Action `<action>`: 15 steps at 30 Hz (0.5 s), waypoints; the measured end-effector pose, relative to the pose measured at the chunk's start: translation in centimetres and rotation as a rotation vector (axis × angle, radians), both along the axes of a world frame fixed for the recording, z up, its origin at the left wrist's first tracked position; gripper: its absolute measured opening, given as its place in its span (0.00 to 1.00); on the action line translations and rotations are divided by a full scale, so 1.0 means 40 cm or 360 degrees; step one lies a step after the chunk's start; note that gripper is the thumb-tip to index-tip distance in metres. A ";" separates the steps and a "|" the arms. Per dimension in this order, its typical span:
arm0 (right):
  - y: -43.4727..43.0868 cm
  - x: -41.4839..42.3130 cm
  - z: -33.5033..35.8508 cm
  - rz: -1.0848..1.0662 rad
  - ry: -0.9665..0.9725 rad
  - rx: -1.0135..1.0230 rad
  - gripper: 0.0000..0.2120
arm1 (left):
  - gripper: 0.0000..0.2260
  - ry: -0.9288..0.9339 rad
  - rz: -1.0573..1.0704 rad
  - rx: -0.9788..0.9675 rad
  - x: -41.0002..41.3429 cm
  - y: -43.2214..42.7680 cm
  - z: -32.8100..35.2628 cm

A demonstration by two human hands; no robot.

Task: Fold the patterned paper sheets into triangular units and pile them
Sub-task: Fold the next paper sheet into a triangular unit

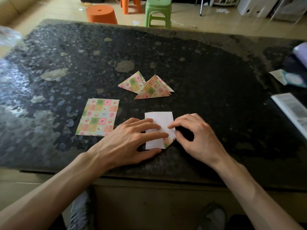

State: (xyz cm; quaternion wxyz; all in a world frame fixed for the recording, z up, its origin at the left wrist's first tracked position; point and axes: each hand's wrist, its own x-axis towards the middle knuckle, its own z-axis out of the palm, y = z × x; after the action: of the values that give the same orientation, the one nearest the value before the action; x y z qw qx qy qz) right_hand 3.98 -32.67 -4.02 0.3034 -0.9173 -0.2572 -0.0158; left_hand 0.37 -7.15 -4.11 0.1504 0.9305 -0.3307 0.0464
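Observation:
A paper sheet (158,118) lies white side up near the table's front edge, its lower right corner turned up so the pattern shows. My left hand (132,140) presses flat on the sheet with straight fingers. My right hand (194,133) pinches the sheet's right edge at the lifted corner between thumb and forefinger. A small stack of flat patterned sheets (98,117) lies to the left. Beyond it, folded patterned triangles (146,87) overlap in a loose pile.
The dark speckled table (207,80) has a booklet (292,108) and a teal packet with paper (289,78) at its right edge. Clear plastic (8,37) sits at the far left. Orange stools (101,14) and a green stool (157,12) stand behind the table.

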 end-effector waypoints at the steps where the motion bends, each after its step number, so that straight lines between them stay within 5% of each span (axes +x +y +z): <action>1: -0.007 -0.002 0.007 0.0036 0.0046 -0.0010 0.11 | 0.18 -0.0023 -0.0001 -0.0014 -0.001 -0.001 -0.001; 7: -0.034 -0.015 0.027 0.0185 0.0127 -0.0125 0.09 | 0.13 -0.0145 0.0002 0.0005 0.002 -0.005 -0.008; 15: -0.034 -0.013 0.009 0.0162 0.0072 -0.0072 0.05 | 0.19 -0.0024 0.0047 -0.0018 -0.003 -0.005 -0.007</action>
State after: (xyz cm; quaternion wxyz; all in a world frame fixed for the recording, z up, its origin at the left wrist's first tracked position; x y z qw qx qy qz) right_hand 3.47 -34.02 -3.66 0.2887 -0.9098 -0.2968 0.0263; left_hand 0.23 -7.36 -4.38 0.1524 0.9341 -0.3178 0.0574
